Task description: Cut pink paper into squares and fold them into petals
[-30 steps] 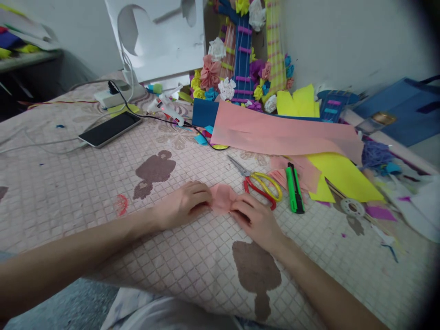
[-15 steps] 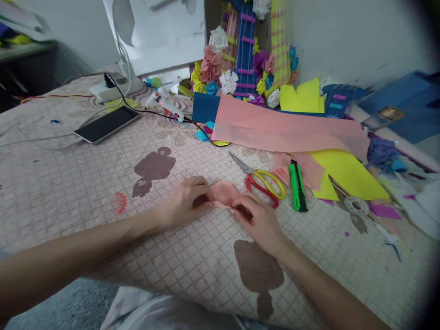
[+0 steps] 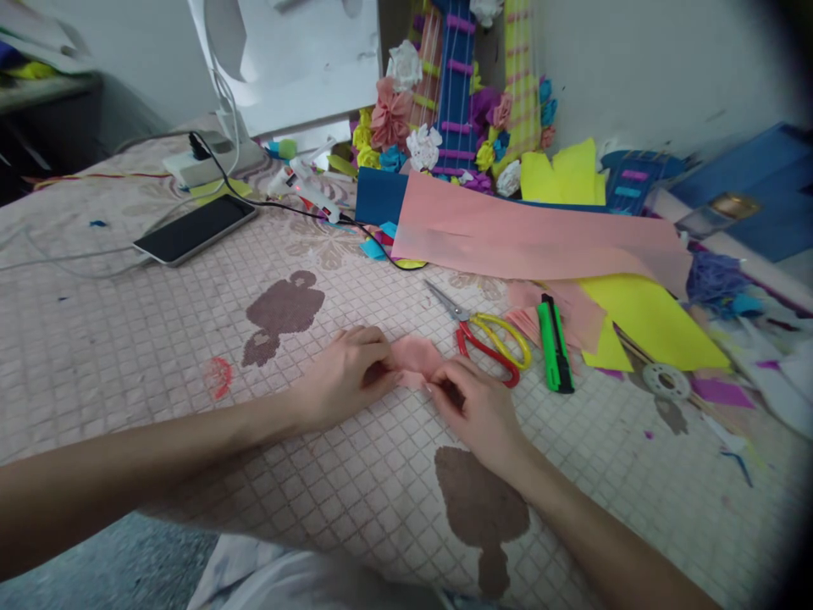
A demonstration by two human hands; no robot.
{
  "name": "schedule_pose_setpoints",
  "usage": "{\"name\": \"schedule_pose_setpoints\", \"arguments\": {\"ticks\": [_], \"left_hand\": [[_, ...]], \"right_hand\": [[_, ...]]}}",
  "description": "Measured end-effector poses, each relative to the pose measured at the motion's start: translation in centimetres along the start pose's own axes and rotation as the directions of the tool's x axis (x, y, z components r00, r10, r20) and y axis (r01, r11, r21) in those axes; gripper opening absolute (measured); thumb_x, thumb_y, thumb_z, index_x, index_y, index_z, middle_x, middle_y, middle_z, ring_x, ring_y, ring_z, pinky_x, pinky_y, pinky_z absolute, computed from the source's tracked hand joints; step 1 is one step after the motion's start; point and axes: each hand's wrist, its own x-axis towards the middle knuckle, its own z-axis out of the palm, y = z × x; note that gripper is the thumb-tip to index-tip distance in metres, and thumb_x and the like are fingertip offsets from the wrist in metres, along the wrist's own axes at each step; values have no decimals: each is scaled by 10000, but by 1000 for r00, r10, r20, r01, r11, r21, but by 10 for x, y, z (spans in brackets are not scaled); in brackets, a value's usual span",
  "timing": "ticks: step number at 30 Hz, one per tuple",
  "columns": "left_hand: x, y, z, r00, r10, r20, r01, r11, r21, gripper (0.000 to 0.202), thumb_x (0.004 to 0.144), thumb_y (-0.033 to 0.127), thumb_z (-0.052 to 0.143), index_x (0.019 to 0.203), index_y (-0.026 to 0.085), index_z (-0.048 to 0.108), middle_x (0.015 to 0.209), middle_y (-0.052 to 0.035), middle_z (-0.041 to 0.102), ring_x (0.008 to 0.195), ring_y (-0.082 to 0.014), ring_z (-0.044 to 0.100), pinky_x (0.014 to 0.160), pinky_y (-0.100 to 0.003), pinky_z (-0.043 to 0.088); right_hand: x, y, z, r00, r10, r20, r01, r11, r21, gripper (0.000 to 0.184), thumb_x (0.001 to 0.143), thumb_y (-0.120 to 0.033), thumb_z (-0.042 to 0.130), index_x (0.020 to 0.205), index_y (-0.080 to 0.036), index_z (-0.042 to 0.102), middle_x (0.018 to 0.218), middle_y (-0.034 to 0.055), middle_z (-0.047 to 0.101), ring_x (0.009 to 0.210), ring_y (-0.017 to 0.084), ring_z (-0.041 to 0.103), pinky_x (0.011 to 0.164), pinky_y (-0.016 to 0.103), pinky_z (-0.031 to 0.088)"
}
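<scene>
A small pink paper piece [image 3: 414,357] lies between my two hands on the checked pink cover [image 3: 127,339]. My left hand [image 3: 346,373] pinches its left end with curled fingers. The right end is pinched by my right hand [image 3: 473,407], fingers closed. Part of the paper is hidden under my fingers. Just right of my hands lie scissors [image 3: 492,339] with red and yellow handles and a green utility knife [image 3: 555,343].
A long pink paper sheet [image 3: 527,241] and yellow sheets [image 3: 648,326] lie at the right. A phone [image 3: 194,229], a glue gun [image 3: 305,191] with its black cord, a power strip [image 3: 203,165] and paper-flower decorations [image 3: 445,110] stand farther back. A tape roll [image 3: 666,381] lies right.
My hands have drawn closer together on the pink paper, which looks more bunched. The view has shifted slightly.
</scene>
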Motion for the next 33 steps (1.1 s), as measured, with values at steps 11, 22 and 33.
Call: {"name": "schedule_pose_setpoints", "arguments": {"ticks": [11,22,33], "left_hand": [[4,4,3,999,-45,-9,45,998,51,150,825,225,588,699,151,555,795,-27,567,785,-160,505,715,-301,380],[5,4,4,998,-63,-32,64,997,47,188,821,260,614,682,151,547,779,-18,560,775,-152,507,709,-298,375],[5,3,3,998,-65,0,65,997,47,167,818,251,609,697,149,556,787,-26,561,788,-159,507,712,-299,381]], "right_hand": [[2,-2,3,999,31,-15,-32,996,-88,132,859,-227,526,729,-202,527,752,5,598,691,151,575,602,264,378],[3,-2,6,999,26,-34,-31,988,-148,125,832,-219,543,711,-196,521,727,-11,581,650,134,558,570,252,338],[3,-3,7,999,33,-30,-38,984,-174,161,866,-272,531,725,-194,527,731,-5,585,663,140,567,576,253,337]]}}
